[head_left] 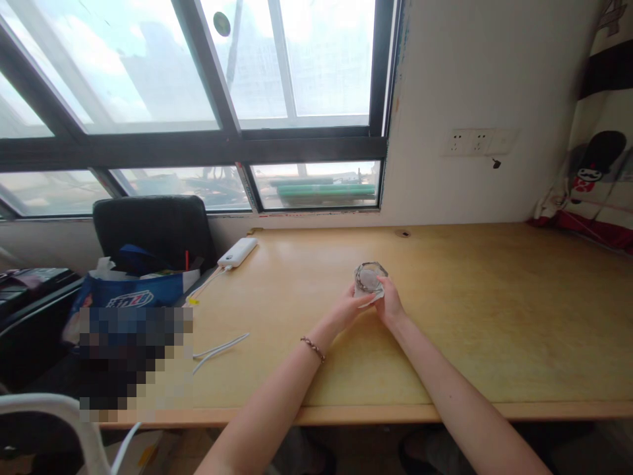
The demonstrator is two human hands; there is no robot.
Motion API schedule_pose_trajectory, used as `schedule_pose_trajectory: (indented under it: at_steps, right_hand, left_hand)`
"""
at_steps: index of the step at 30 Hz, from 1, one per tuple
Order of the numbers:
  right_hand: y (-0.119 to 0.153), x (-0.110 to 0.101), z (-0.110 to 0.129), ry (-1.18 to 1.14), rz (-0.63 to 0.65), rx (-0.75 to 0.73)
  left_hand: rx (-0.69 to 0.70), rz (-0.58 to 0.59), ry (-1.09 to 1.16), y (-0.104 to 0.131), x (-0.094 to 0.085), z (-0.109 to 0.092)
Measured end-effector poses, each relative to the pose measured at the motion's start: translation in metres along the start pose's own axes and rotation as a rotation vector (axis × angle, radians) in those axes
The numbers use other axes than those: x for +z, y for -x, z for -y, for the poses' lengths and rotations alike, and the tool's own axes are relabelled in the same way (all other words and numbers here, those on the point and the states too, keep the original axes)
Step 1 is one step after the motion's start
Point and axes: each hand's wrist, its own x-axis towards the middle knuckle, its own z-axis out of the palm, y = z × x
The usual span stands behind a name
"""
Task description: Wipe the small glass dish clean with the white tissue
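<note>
Over the middle of the wooden table [494,316], my two hands hold a small clear glass ashtray [368,277] with a faceted rim. It is tilted so its round inside faces me. My left hand [350,310], with a braided bracelet at the wrist, is closed on its left and lower side. My right hand [391,302] wraps its right side, the thumb resting at the rim. A crumpled white tissue [364,302] shows beneath the glass between both hands. Which fingers pinch the tissue is hidden.
A white power bank [238,252] with a cable lies at the table's left edge, and a loose white cable [222,346] nearer me. Left of the table, a blue bag [133,297] sits on a black chair [153,224]. A curtain [593,171] hangs at the right.
</note>
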Motion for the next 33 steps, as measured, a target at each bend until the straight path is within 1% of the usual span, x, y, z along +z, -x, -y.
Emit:
schedule_pose_trajectory:
  at_steps: [3, 7, 10, 12, 15, 17, 19, 21, 25, 28, 30, 31, 33]
  right_hand:
    - [-0.003, -0.003, 0.000, 0.251, -0.125, -0.066]
    - [-0.006, -0.007, 0.005, 0.556, -0.148, -0.195]
    - [-0.009, -0.010, 0.006, 0.712, -0.217, -0.235]
    - [-0.011, -0.012, 0.007, 0.761, -0.248, -0.243]
    - [-0.011, -0.013, 0.012, 0.779, -0.213, -0.273]
    - [-0.010, -0.013, 0.017, 0.767, -0.189, -0.301]
    - [-0.010, -0.014, 0.022, 0.714, -0.197, -0.301]
    - [-0.011, -0.016, 0.024, 0.609, -0.255, -0.213]
    - [-0.019, -0.024, 0.020, 0.299, -0.402, 0.122]
    - [-0.023, -0.026, 0.015, 0.083, -0.469, 0.306]
    - [-0.023, -0.024, 0.013, -0.045, -0.459, 0.407]
    - [-0.023, -0.022, 0.013, -0.098, -0.441, 0.446]
    - [-0.020, -0.018, 0.014, -0.180, -0.402, 0.504]
  left_hand:
    - [-0.013, 0.005, 0.041, -0.001, -0.002, 0.003]
    - [0.011, -0.067, 0.101, -0.005, -0.006, 0.004]
    - [0.027, -0.088, 0.103, -0.006, -0.008, 0.002]
    - [0.040, -0.093, 0.082, -0.006, -0.008, 0.001]
    - [0.087, -0.104, 0.039, -0.006, -0.009, 0.001]
    - [0.128, -0.104, 0.020, -0.007, -0.011, 0.001]
    - [0.162, -0.111, 0.025, -0.009, -0.014, -0.002]
    - [0.177, -0.148, 0.049, -0.011, -0.019, -0.007]
    - [0.188, -0.237, 0.115, -0.015, -0.031, -0.013]
    - [0.258, -0.328, 0.093, -0.017, -0.038, -0.012]
    - [0.300, -0.408, -0.018, -0.018, -0.041, -0.008]
    - [0.320, -0.439, -0.112, -0.018, -0.042, -0.006]
    - [0.374, -0.449, -0.357, -0.018, -0.043, -0.003]
